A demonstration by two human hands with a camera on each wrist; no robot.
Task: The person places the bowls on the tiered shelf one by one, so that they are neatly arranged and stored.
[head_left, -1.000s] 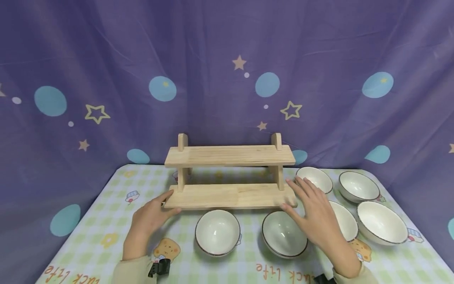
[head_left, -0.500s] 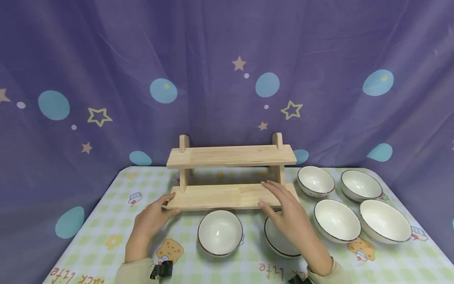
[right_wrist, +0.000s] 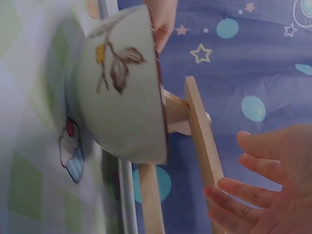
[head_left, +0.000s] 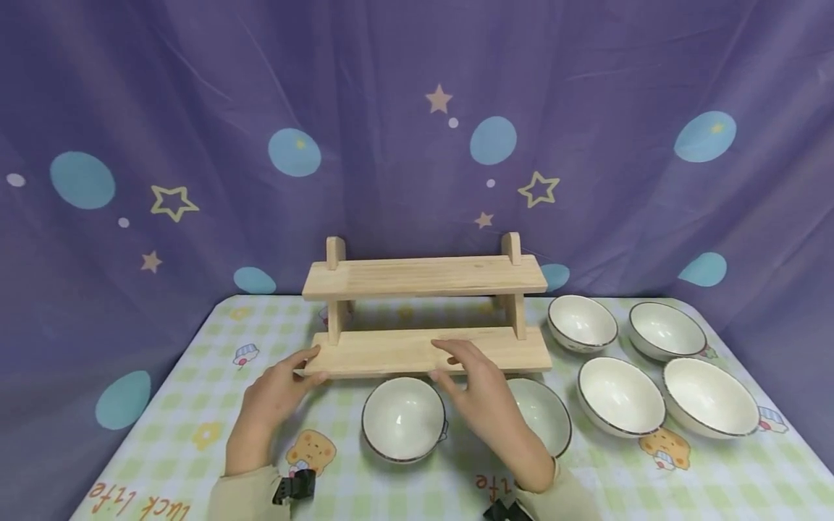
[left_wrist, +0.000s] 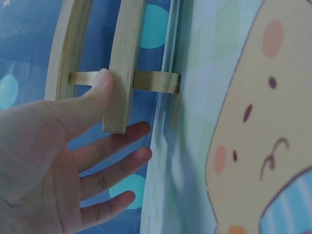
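In the head view a two-tier wooden shelf rack (head_left: 423, 278) stands at the table's middle. My left hand (head_left: 274, 394) touches the left end of its lower board (left_wrist: 122, 73), thumb on the wood and the other fingers spread past the end. Over the middle front of that board hovers my right hand (head_left: 485, 398), fingers extended and holding nothing. A white bowl with a dark rim (head_left: 404, 420) sits between the hands; the right wrist view shows a leafy twig painted on this bowl (right_wrist: 122, 92). My right hand and wrist partly cover a second bowl (head_left: 544, 416).
Several more white bowls stand on the right: a back-left bowl (head_left: 582, 323), a back-right bowl (head_left: 667, 331), a front-left bowl (head_left: 620, 396) and a front-right bowl (head_left: 710, 398). A checked cloth (head_left: 215, 383) covers the table. Behind hangs a purple curtain (head_left: 404, 181).
My right hand has moved left from the rack's right end to the middle of the lower board. The left hand stays at the left end. The head view has shifted slightly.
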